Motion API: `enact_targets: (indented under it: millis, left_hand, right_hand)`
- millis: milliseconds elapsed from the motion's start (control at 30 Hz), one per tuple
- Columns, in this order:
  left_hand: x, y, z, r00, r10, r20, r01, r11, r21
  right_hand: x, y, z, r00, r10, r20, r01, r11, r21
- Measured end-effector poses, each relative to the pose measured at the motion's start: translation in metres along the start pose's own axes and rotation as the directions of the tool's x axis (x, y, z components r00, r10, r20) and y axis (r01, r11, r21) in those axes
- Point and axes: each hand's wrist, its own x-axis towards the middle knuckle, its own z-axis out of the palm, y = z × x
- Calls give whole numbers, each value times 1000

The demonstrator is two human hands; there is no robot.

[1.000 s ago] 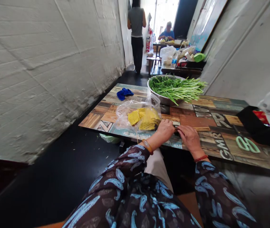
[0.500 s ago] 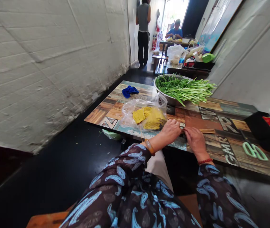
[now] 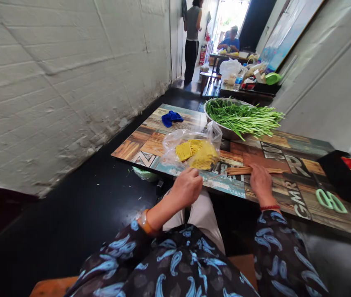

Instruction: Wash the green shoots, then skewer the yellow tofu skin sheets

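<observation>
My left hand (image 3: 189, 186) is closed at the table's front edge, with a thin stick pointing right from its fingers. On the tabletop, my right hand (image 3: 260, 180) rests over a bundle of thin wooden sticks (image 3: 239, 170), its fingers pressed together on them. Just beyond my left hand, yellow flat pieces (image 3: 204, 156) lie in an open clear plastic bag (image 3: 172, 142). A metal bowl (image 3: 231, 133) heaped with long green stalks (image 3: 246, 117) stands behind the bag.
Green-handled scissors (image 3: 331, 201) lie at the right, beside a black container (image 3: 338, 175). A blue cloth (image 3: 171, 118) is at the far left of the patterned table (image 3: 132, 144). Two people are in the background, one standing (image 3: 191, 41), one seated (image 3: 229, 43) at another table.
My left hand has moved left and toward me, away from my right hand, with a thin stick in it. The stick bundle now shows more fully beside my right hand.
</observation>
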Motion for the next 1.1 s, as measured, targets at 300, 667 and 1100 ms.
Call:
enact_targets:
  millis: [300, 667, 1100]
  left_hand:
    - [-41, -25, -23, 998, -51, -42, 37, 959, -280]
    - [-36, -57, -18, 970, -180, -165, 73, 858, -509]
    - [34, -103, 17, 917, -220, -333, 109, 940, -322]
  right_hand:
    - [10, -118, -90, 983, -156, -97, 175, 957, 233]
    - [-7, -180, -80, 979, -157, 130, 82, 888, 452]
    - [88, -267, -32, 952, -302, 43, 211, 754, 622]
